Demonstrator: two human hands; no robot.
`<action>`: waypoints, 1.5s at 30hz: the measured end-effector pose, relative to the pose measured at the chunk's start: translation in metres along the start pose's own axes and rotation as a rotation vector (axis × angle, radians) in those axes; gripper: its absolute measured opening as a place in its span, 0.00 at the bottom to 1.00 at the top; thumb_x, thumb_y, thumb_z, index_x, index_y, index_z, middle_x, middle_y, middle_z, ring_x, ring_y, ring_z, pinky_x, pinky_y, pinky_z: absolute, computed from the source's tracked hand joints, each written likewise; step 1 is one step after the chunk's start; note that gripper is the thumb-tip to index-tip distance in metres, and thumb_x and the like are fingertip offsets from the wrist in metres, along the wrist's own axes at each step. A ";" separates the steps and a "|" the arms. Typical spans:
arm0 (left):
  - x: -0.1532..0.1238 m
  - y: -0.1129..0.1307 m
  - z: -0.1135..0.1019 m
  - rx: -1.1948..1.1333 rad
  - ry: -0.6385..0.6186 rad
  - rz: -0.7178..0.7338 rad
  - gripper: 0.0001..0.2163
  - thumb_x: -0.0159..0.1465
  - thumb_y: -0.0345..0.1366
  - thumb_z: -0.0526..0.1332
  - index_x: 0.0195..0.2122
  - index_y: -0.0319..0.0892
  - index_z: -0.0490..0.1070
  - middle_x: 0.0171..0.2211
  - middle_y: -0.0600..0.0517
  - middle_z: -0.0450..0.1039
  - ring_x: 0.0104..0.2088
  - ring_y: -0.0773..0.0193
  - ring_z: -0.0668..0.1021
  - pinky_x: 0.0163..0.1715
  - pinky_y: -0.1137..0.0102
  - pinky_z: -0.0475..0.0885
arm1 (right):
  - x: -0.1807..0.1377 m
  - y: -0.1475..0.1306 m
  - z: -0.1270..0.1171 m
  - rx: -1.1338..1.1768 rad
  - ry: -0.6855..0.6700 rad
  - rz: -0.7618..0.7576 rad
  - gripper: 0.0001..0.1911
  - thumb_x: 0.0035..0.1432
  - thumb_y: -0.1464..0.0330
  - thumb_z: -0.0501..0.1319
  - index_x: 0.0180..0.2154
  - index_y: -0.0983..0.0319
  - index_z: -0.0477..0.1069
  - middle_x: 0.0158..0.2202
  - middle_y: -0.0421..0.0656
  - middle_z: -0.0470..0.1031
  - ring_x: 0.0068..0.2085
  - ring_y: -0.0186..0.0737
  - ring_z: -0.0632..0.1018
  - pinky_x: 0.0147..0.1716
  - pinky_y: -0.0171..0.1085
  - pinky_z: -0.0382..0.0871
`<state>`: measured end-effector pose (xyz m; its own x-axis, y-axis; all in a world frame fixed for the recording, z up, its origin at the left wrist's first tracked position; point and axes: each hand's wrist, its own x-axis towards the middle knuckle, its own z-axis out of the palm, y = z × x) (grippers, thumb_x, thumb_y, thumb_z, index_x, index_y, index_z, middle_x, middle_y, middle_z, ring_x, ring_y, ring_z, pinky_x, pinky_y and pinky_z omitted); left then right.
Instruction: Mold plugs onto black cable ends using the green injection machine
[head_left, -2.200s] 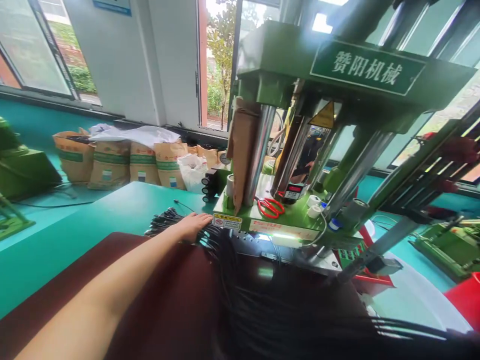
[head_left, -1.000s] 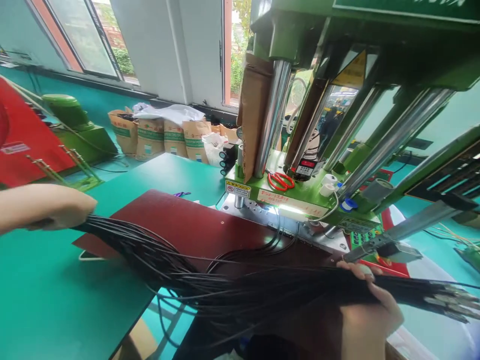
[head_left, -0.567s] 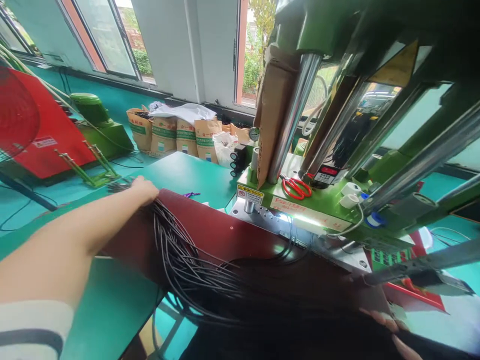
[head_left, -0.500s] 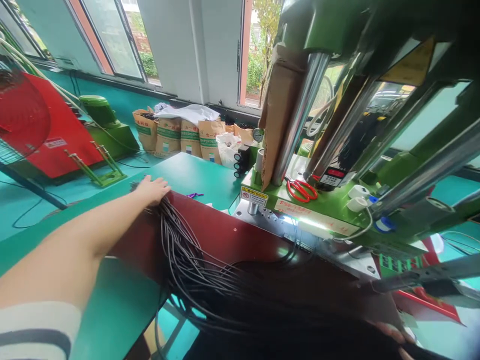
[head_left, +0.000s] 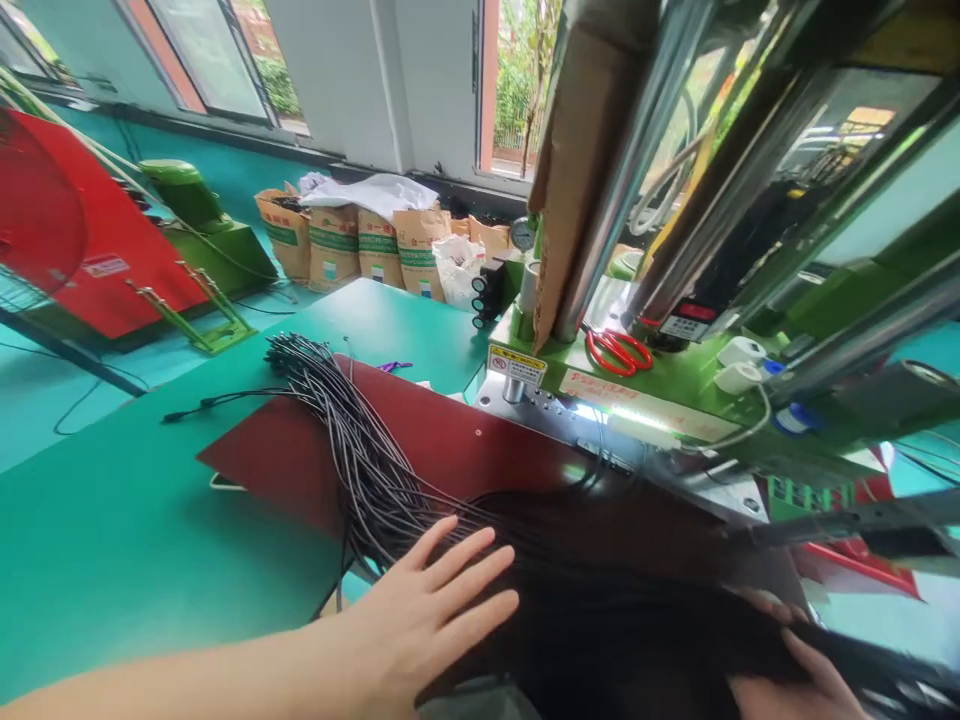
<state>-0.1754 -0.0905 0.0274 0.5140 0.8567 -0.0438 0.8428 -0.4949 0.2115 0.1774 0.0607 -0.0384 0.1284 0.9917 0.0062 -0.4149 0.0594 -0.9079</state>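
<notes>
A thick bundle of thin black cables (head_left: 360, 440) lies across a dark red board (head_left: 450, 435). Its connector ends fan out onto the green table (head_left: 112, 540) at the left. My left hand (head_left: 442, 610) is open, fingers spread, palm down over the near side of the bundle; whether it touches the cables I cannot tell. At the lower right, my right hand (head_left: 795, 665) is wrapped around the bundle, with fingertips on its far side and thumb on its near side. Dark cables hide part of that hand.
A green press machine (head_left: 697, 390) with steel columns stands at the right, red-handled scissors (head_left: 619, 352) on its bed. A grey metal bar (head_left: 855, 522) juts in at the right. Paper sacks (head_left: 334, 245) line the wall. Red machinery (head_left: 67, 230) stands at the far left.
My left hand has let go of the cable ends at the far left and come back toward me, its fingers now spread over the bundle. My right hand keeps its hold.
</notes>
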 end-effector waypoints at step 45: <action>0.096 -0.030 0.027 0.153 0.020 -0.030 0.32 0.55 0.54 0.53 0.56 0.38 0.58 0.54 0.42 0.63 0.52 0.49 0.65 0.48 0.58 0.61 | -0.035 -0.067 0.046 -0.852 -0.857 0.355 0.15 0.55 0.62 0.55 0.36 0.67 0.70 0.31 0.47 0.76 0.32 0.40 0.77 0.33 0.39 0.70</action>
<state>-0.1469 0.0027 -0.0090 0.4860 0.8735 -0.0279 0.8731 -0.4839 0.0591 0.1592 0.0273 0.0417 -0.6280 0.7124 -0.3133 0.4457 -0.0007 -0.8952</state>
